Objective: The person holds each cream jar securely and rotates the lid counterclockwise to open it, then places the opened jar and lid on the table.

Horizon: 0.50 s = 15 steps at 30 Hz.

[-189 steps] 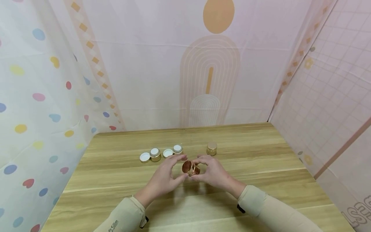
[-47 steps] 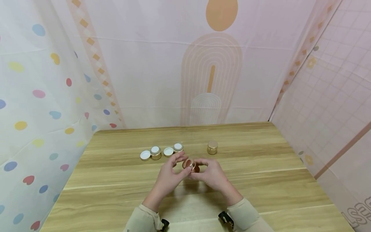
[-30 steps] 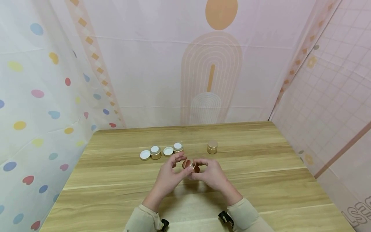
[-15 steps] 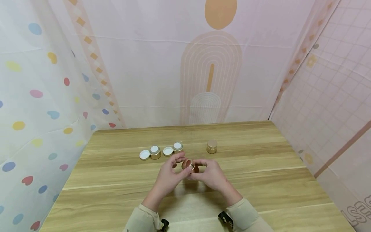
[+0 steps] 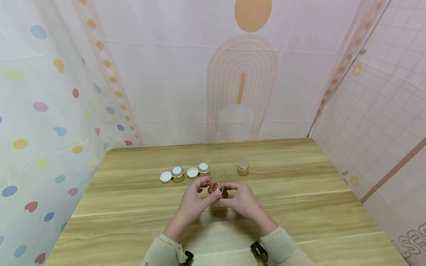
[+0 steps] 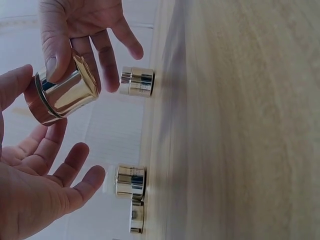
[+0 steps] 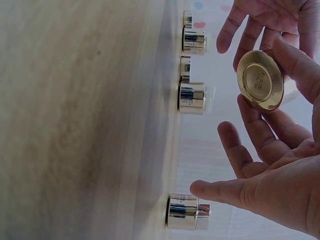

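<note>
A shiny gold cosmetic jar (image 5: 215, 187) is held tilted above the table between both hands, its lid end toward the left. My left hand (image 5: 193, 201) pinches the lid end between thumb and finger; its other fingers are spread. The thumb and fingers of my right hand (image 5: 244, 201) grip the body near the base. In the left wrist view, a dark seam line rings the jar (image 6: 70, 95) between lid and body. The right wrist view shows the stamped round base of the jar (image 7: 259, 82).
Behind the left hand, two uncapped gold jars with white tops, one left (image 5: 178, 176) and one right (image 5: 204, 170), each have an upturned lid beside them, a left lid (image 5: 166, 177) and a right lid (image 5: 192, 173). A capped jar (image 5: 243, 167) stands beyond the right hand.
Since the oldest frame, the left thumb has come onto the held jar and both forearms have drawn closer together. Over the last second the hands hardly move; the head view shifts slightly.
</note>
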Motion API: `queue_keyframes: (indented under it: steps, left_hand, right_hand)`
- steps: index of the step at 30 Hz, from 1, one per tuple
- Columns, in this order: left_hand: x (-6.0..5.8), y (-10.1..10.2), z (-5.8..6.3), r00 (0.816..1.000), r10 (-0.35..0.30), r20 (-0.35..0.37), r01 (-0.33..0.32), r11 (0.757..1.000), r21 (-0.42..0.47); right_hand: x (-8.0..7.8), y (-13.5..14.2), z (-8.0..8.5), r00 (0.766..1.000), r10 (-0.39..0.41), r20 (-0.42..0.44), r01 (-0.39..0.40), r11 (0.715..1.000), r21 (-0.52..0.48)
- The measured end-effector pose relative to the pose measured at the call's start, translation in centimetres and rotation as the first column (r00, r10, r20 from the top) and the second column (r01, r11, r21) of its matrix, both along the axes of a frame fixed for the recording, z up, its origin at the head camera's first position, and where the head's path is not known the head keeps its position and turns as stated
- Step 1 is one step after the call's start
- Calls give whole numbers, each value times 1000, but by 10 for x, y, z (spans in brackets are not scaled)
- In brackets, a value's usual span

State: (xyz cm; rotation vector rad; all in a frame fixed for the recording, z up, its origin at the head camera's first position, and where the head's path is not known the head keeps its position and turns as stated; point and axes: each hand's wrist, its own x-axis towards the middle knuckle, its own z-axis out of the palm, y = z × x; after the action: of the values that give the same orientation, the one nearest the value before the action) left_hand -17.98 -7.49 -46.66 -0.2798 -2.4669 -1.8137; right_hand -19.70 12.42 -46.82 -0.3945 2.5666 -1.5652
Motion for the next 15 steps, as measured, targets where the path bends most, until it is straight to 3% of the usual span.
queue_keyframes:
  steps: [9,15]
  left_hand:
    - [0,-3,1,996,-87,-30,87,996,0]
    - [0,-4,1,997,-81,-9,81,997,-1]
  right_hand:
    - [0,0,1,1000,6,-18,-6,1000,-13]
    - [0,0,0,1000,19,-24,-19,1000,-5]
